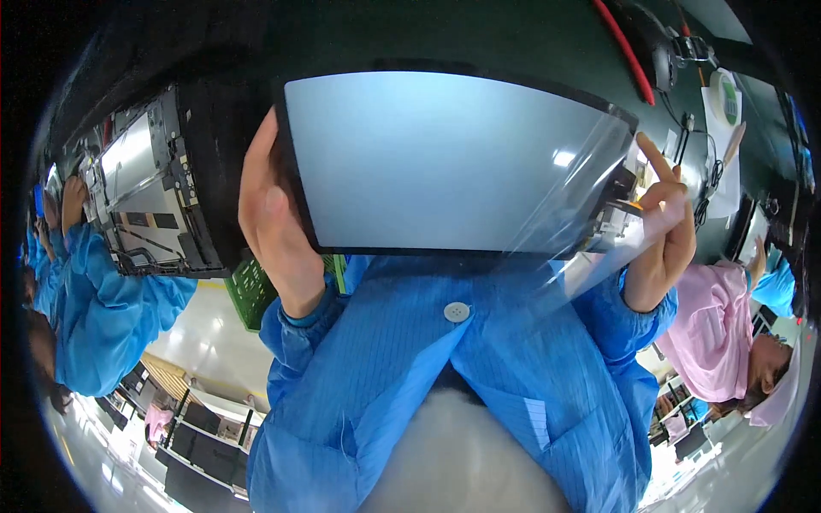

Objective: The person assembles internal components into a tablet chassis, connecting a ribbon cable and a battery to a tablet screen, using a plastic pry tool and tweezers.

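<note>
A flat rectangular display panel (pixel 453 162), pale grey-blue with a black border, is held up in front of my chest. My left hand (pixel 278 218) grips its left edge, thumb on the near side and the other fingers partly hidden behind. At the right edge is my right hand (pixel 663 222), its fingers bent around a sheet of clear plastic film (pixel 547 214). That film slants across the panel's right part, shiny and creased, and hangs below the lower edge. Close to the right fingers, a small electronic part (pixel 611 224) sticks out by the panel's edge.
To the left stands an opened device frame (pixel 145 188) with metal plates, near a co-worker in a blue sleeve (pixel 111 299). A green crate (pixel 250 295) is below my left hand. A red strip (pixel 624 51), cables (pixel 705 192) and a person in pink (pixel 710 333) are at right.
</note>
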